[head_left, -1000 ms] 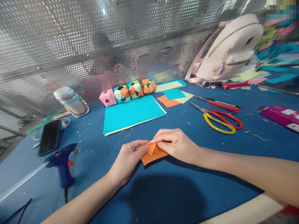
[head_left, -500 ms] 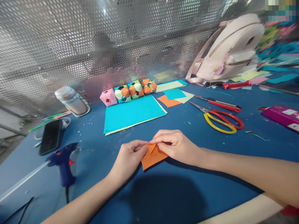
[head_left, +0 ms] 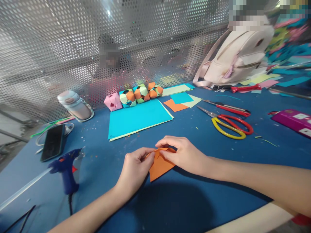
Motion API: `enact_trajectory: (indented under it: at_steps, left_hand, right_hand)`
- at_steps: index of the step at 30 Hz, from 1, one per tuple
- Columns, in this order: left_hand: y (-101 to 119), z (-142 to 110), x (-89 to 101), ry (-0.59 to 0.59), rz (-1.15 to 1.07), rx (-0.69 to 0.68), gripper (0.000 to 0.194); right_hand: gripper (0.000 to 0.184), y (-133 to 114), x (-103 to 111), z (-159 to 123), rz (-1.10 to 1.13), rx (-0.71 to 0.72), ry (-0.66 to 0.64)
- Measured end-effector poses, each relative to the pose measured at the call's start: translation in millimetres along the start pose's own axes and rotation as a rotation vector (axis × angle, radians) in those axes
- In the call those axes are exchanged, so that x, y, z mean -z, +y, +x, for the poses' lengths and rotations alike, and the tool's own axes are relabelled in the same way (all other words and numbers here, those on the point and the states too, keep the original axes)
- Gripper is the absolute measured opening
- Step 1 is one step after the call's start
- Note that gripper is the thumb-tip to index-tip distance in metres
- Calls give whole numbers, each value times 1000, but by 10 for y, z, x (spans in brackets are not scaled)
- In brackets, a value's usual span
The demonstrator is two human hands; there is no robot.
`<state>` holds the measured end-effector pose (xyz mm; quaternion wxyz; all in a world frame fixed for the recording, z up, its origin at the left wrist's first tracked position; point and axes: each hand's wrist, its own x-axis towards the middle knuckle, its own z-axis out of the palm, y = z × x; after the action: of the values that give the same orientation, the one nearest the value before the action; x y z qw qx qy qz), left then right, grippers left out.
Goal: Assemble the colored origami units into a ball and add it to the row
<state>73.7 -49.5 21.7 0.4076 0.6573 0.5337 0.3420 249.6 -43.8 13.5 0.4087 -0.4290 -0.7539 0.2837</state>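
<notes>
An orange sheet of paper, partly folded along its far edge, is between my two hands just above the blue table. My left hand pinches its left side between thumb and fingers. With thumb and bent fingers, my right hand grips the far edge at the right. A small creased fold shows between the two thumbs. Beyond my hands lie a large blue sheet over a pale one, and smaller orange, blue and pale green squares.
Several folded paper balls stand along the perforated metal panel. Scissors, a utility knife and a purple case lie right, below a backpack. At left are a glue gun, a phone and a bottle.
The small triangular flap between the thumbs is less visible, and the far edge now curves up. The paper and my left hand have shifted slightly nearer to me.
</notes>
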Motion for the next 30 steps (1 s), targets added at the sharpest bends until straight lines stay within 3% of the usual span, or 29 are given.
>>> enact_trajectory:
  at_steps: [12, 23, 30]
  left_hand:
    - [-41, 11, 5, -62, 86, 10, 17]
    - [-19, 46, 41, 7, 47, 79, 16]
    - [-25, 23, 1, -37, 32, 68, 18]
  right_hand:
    - [27, 41, -13, -7, 17, -36, -8]
    - [39, -7, 150, 71, 233, -186, -167]
    - [13, -59, 115, 60, 10, -226, -144]
